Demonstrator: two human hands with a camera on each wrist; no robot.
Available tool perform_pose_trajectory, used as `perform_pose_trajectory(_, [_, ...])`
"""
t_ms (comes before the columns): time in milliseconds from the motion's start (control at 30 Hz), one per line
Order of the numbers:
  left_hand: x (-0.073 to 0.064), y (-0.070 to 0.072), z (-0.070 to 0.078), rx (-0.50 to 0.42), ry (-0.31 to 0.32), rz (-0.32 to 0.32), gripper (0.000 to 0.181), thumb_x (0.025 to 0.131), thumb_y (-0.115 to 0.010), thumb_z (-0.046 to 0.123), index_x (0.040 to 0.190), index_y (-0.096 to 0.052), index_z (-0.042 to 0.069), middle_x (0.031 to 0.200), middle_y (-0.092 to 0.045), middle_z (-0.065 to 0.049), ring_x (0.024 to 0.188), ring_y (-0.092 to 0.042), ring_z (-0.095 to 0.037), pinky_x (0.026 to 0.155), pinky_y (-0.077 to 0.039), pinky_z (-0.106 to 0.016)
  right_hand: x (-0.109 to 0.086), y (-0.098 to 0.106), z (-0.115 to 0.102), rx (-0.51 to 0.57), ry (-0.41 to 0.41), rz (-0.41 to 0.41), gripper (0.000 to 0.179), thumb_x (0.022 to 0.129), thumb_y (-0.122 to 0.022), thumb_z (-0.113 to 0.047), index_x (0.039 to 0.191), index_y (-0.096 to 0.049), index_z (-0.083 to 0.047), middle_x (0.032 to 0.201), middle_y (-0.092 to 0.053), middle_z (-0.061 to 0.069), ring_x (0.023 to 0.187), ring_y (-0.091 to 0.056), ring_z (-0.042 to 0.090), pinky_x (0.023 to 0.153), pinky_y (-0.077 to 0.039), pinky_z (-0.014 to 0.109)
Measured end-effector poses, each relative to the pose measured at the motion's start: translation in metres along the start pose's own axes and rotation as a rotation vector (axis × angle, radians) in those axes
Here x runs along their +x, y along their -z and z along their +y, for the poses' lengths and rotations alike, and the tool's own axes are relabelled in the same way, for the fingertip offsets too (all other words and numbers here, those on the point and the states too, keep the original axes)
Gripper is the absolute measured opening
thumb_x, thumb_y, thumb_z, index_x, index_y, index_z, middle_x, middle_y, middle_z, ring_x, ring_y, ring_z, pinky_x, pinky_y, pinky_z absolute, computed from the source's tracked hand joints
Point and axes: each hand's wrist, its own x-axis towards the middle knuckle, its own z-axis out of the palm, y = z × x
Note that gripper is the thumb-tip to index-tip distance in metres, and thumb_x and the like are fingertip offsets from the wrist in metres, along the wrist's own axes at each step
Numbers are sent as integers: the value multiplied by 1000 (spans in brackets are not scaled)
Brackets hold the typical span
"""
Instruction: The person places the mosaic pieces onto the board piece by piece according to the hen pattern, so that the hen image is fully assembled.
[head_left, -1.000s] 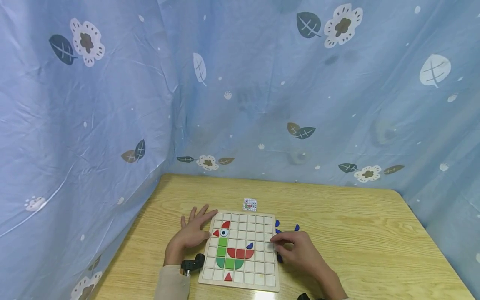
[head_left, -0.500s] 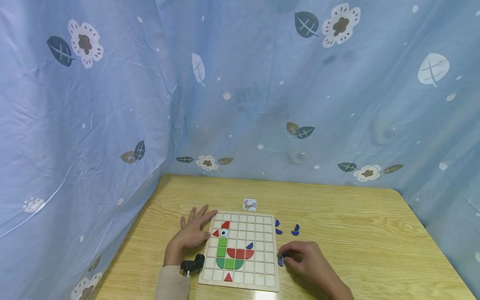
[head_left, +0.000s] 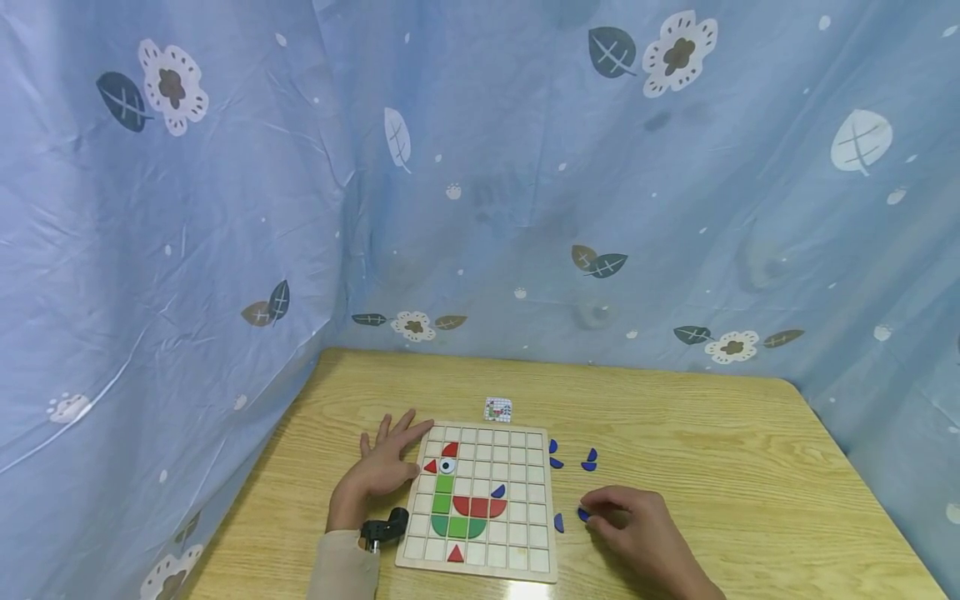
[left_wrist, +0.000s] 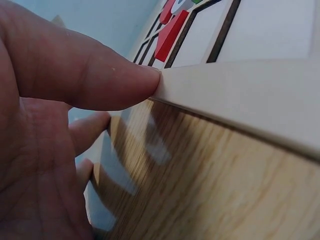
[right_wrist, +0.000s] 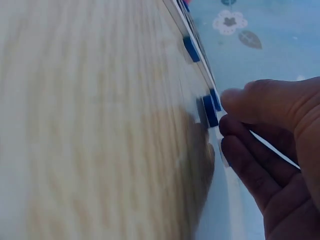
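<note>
Wooden table (head_left: 750, 467), gridded board (head_left: 518, 536) on it, nearer left edge than right. Nearest: red triangle (head_left: 455, 553) by board's near edge. Right hand (head_left: 637, 525) off board's right edge, bent fingertips at blue piece (head_left: 583, 515); grip or mere touch, cannot tell. Best taken by its rim, clear of neighbouring piece (head_left: 558, 523). Left hand (head_left: 381, 468), fingers spread, thumb on board's left edge; light press should stop sliding. Four blue half-rounds (head_left: 589, 467) by board's far right corner. Small card (head_left: 498, 409) beyond far edge, then blue curtain (head_left: 525, 208).

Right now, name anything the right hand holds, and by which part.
The right hand has its fingertips at the right edge of a small blue rounded piece; whether they pinch it cannot be told.
</note>
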Motion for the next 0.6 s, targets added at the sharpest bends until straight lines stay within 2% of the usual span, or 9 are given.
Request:
perform_pose_trajectory(133, [0, -1, 0, -11, -8, 2, 82, 84, -70, -1, 162, -56, 17, 181, -24, -21, 168, 5, -54, 123, 19, -81, 1, -3, 0, -41, 30, -21, 32, 81, -92, 2, 101, -83, -22, 101, -83, -12, 95, -76, 2, 82, -64, 24])
perform_pose_trajectory(367, [-2, -2, 1, -59, -48, 21, 82, 81, -68, 0, 161, -56, 14, 179, -26, -27, 166, 4, -60, 120, 20, -83, 4, -8, -1, -101, 76, -10, 38, 76, -90, 11, 97, -82, -20, 97, -82, -13, 93, -75, 1, 80, -64, 27])
perform_pose_trajectory(600, [-1, 2, 3, -14, -7, -10, 81, 84, -69, 0, 163, -55, 16, 182, -23, -21, 168, 6, -54, 123, 19, -82, 8, -7, -3, -101, 81, -26, 34, 78, -89, 9, 97, -82, -18, 98, -82, -11, 92, -76, 3, 80, -64, 26])
